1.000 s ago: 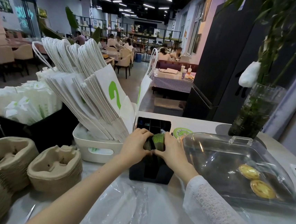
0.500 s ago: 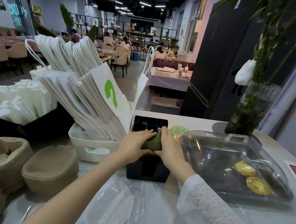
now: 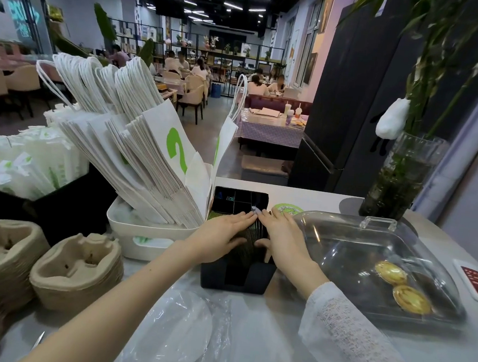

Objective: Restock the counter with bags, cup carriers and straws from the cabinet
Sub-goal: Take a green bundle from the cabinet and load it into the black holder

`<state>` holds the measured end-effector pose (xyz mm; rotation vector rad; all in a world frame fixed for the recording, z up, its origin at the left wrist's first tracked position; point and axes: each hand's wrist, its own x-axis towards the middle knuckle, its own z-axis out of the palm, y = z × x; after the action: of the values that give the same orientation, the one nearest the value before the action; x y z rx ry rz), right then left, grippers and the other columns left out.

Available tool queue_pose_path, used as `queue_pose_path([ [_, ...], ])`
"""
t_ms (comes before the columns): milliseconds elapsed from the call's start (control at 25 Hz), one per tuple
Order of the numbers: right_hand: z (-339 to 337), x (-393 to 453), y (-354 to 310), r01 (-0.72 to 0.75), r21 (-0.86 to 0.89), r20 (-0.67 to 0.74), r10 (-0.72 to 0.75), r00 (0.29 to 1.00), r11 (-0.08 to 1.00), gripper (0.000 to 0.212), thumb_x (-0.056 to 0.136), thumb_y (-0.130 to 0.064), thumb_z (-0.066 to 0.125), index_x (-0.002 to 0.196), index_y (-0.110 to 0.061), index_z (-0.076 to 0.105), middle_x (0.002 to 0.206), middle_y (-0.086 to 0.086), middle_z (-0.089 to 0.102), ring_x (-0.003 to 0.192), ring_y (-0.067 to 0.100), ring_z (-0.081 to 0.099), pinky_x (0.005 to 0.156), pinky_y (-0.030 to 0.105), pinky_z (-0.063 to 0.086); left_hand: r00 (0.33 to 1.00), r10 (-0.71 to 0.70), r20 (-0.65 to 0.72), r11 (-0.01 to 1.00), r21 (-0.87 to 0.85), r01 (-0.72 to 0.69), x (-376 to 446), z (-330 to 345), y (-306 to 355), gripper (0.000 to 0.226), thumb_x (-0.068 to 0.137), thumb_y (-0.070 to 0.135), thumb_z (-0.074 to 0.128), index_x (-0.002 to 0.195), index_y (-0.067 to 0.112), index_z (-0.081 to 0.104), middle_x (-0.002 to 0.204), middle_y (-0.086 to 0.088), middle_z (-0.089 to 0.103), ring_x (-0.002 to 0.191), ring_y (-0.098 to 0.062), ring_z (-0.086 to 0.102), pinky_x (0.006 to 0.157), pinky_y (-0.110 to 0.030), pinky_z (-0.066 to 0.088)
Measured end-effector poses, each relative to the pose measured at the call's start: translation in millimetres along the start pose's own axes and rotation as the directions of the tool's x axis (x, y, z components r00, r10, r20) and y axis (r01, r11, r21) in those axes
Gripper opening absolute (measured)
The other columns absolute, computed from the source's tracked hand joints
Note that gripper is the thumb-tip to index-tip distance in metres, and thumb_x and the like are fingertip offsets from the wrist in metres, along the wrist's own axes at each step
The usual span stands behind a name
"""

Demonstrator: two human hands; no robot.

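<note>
head view puts our two hands at the centre of the frame, flat on a bundle of wrapped straws (image 3: 248, 237) that lies in the near compartment of the black organiser (image 3: 234, 273). our left hand (image 3: 222, 237) and right hand (image 3: 280, 237) both have straight fingers pressing down on the bundle, fingertips meeting over its far end; neither curls round anything

we judge the straws are being pushed down to seat them. the risk from here: pressing too hard could tip the light organiser or shove it toward the clear domed tray (image 3: 371, 252) just to its right, and an uneven push could splay the straws over the divider into the far compartments

the paper bags (image 3: 147, 154) lean in the white bin (image 3: 145, 236) left of centre, close beside the organiser, so a sideways nudge could topple them onto our hands. the cup carriers (image 3: 77, 267) sit stacked at lower left, near the counter edge

hard to make out: how deep the bundle sits, since our hands cover most of it; what fills the dark far compartments; the lower left stack of carriers is cut off by the frame; the plastic wrap (image 3: 182, 330) at bottom centre looks empty, but we cannot be sure
</note>
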<state>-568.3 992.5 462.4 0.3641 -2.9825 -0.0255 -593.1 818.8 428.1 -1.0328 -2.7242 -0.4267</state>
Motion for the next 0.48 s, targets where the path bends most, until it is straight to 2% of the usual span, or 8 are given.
queue_pose_path([
  [80,-1.8,3.6,-0.5,-0.048,0.068,0.047,0.045,0.998,0.997,0.076,0.089,-0.034,0.065,0.152,-0.021,0.025,0.149,0.009,0.038,0.14,0.03,0.029,0.108,0.036,0.032,1.0,-0.007,0.018,1.0,0.022,0.007,0.5,1.2,-1.5,0.061,0.1,0.031,0.044,0.154,0.024,0.015,0.159,0.004,0.021,0.147,-0.012,0.019,0.118,-0.023,0.017],
  [160,-0.3,4.7,-1.9,-0.04,0.094,0.058,0.035,0.998,0.995,0.075,0.088,-0.032,0.066,0.151,-0.017,0.026,0.146,0.01,0.04,0.138,0.029,0.031,0.105,0.036,0.035,1.0,-0.006,0.021,0.999,0.033,0.006,0.3,1.2,-1.1,0.062,0.101,0.031,0.043,0.154,0.024,0.013,0.16,0.005,0.019,0.148,-0.012,0.018,0.119,-0.025,0.017],
  [240,4.1,0.7,-4.0,-0.015,0.086,0.007,0.015,1.0,0.996,0.075,0.091,-0.027,0.063,0.152,-0.012,0.022,0.152,0.011,0.033,0.141,0.027,0.029,0.111,0.033,0.027,1.0,-0.004,0.016,0.999,0.034,0.004,-0.2,-0.4,2.2,0.064,0.1,0.03,0.045,0.154,0.022,0.011,0.16,0.003,0.016,0.148,-0.012,0.016,0.119,-0.024,0.014],
  [360,7.3,-6.7,-4.4,0.063,0.071,-0.1,-0.056,0.993,0.995,0.076,0.093,-0.022,0.059,0.154,-0.01,0.015,0.161,0.006,0.018,0.149,0.02,0.015,0.12,0.03,0.012,0.999,-0.011,-0.033,0.999,0.04,0.012,-1.2,-2.5,6.4,0.067,0.099,0.026,0.047,0.154,0.017,0.011,0.161,0.0,0.013,0.149,-0.013,0.013,0.122,-0.028,0.011],
  [480,4.8,-9.5,-4.3,0.123,0.063,-0.112,-0.116,0.987,0.99,0.069,0.095,-0.019,0.056,0.153,-0.012,0.019,0.161,0.004,0.019,0.149,0.017,0.018,0.118,0.027,0.017,0.998,-0.035,-0.052,0.998,0.055,0.037,-2.6,-2.1,8.1,0.062,0.1,0.028,0.045,0.154,0.015,0.017,0.16,-0.001,0.018,0.148,-0.013,0.016,0.122,-0.028,0.012],
])
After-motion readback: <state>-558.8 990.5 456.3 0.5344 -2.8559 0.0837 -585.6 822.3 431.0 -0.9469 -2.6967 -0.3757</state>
